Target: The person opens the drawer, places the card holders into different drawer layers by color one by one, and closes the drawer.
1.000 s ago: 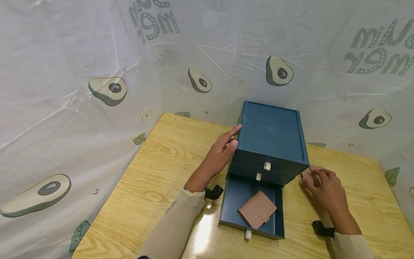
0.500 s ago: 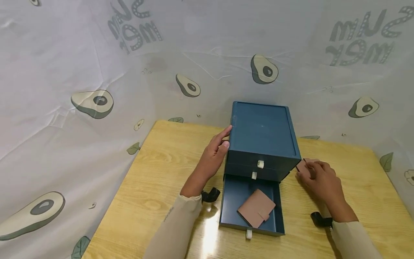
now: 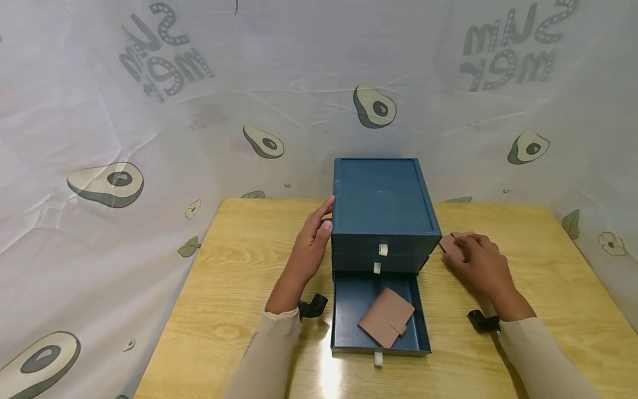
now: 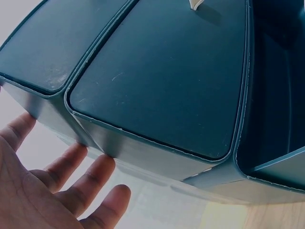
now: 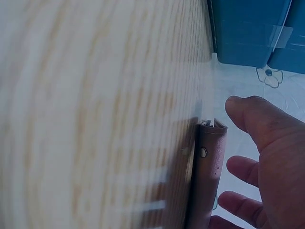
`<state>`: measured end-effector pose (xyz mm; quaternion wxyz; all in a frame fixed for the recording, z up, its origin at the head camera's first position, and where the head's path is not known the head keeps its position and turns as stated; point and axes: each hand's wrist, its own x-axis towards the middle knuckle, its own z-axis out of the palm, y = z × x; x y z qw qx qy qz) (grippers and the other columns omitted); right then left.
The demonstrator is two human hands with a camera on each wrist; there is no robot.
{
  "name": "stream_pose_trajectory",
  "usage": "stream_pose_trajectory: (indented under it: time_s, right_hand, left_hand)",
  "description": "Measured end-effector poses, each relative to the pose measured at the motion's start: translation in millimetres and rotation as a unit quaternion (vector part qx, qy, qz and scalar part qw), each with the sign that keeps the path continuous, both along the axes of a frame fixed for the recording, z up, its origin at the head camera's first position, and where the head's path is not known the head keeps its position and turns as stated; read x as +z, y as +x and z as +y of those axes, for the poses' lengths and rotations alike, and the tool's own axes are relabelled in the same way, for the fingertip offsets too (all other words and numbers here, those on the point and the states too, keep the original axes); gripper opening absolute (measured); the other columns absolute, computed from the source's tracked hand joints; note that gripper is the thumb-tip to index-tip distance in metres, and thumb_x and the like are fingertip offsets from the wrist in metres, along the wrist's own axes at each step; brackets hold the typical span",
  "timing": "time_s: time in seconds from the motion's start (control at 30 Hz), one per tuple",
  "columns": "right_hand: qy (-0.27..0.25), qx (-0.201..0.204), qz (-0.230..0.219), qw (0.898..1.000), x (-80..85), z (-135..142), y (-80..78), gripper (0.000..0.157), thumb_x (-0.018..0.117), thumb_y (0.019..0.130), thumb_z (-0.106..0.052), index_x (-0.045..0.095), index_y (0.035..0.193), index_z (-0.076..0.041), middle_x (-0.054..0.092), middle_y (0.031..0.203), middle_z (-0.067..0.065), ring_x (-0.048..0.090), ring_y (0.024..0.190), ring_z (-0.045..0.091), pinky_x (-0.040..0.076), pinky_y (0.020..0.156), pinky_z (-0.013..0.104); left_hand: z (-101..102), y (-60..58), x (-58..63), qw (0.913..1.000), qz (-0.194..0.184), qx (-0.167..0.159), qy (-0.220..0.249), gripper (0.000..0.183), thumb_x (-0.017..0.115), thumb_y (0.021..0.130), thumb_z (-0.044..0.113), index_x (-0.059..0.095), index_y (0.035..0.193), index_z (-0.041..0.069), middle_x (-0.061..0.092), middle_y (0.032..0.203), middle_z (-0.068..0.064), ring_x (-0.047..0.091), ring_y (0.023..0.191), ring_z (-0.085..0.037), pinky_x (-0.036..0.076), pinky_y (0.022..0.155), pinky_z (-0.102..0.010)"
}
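A blue drawer unit (image 3: 381, 199) stands on the table, its lowest drawer (image 3: 344, 332) pulled out. Inside that drawer lies a pink notebook-like wallet (image 3: 387, 316) with a strap tab. My left hand (image 3: 309, 246) rests against the unit's left side, and in the left wrist view its fingertips (image 4: 102, 167) meet the side wall, fingers spread. To the right of the unit, my right hand (image 3: 478, 269) is over a second pink wallet (image 3: 450, 247) lying on the table and partly covers it. The right wrist view has that wallet's snap edge (image 5: 212, 162) beside my loosely bent fingers, thumb apart.
Two upper drawers with white pull tabs (image 3: 382, 250) are closed. The wooden table (image 3: 239, 266) spreads out on both sides of the unit. Behind it hangs a pale curtain (image 3: 299, 83) printed with avocados. A black wrist camera mount (image 3: 482, 321) sticks out from my right wrist.
The head view has turned to the right, so everything sits farther left in the frame. Both hands keep nearly the same places by the drawer unit and the second wallet.
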<state>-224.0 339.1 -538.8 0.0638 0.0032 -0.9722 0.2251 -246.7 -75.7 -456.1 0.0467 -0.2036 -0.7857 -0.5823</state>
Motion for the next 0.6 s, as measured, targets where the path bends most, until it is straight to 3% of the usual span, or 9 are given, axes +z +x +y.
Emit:
stream_pose_trajectory:
  time_s: [0.2, 0.37, 0.6]
  right_hand:
    - [-0.001, 0.005, 0.001, 1.0, 1.4, -8, -10.1, 0.062, 0.073, 0.103, -0.043, 0.059, 0.149, -0.003, 0.045, 0.154, 0.032, 0.045, 0.134, 0.057, 0.039, 0.098, 0.078]
    - [-0.007, 0.004, -0.001, 1.0, 3.1, -12, -15.2, 0.061, 0.073, 0.103, -0.042, 0.06, 0.15, -0.006, 0.046, 0.155, 0.031, 0.046, 0.135, 0.056, 0.039, 0.098, 0.078]
    - [0.003, -0.017, -0.009, 1.0, 2.1, 1, -2.8, 0.064, 0.073, 0.102, -0.043, 0.059, 0.152, -0.007, 0.045, 0.156, 0.031, 0.045, 0.136, 0.057, 0.039, 0.097, 0.079]
  left_hand:
    - [-8, -0.1, 3.3, 1.0, 0.001, 0.009, -0.004, 0.055, 0.039, 0.116, 0.041, 0.035, 0.17, 0.036, 0.043, 0.167, -0.005, 0.04, 0.155, -0.031, 0.036, 0.123, -0.065]
    - [-12, -1.4, 3.8, 0.9999, 0.005, 0.01, 0.002, 0.054, 0.039, 0.117, 0.039, 0.035, 0.17, 0.035, 0.044, 0.167, -0.005, 0.04, 0.156, -0.034, 0.035, 0.122, -0.066]
    - [0, 0.4, 0.2, 1.0, -0.002, -0.004, 0.003, 0.054, 0.04, 0.117, 0.039, 0.035, 0.171, 0.035, 0.043, 0.167, -0.005, 0.04, 0.155, -0.031, 0.035, 0.122, -0.066]
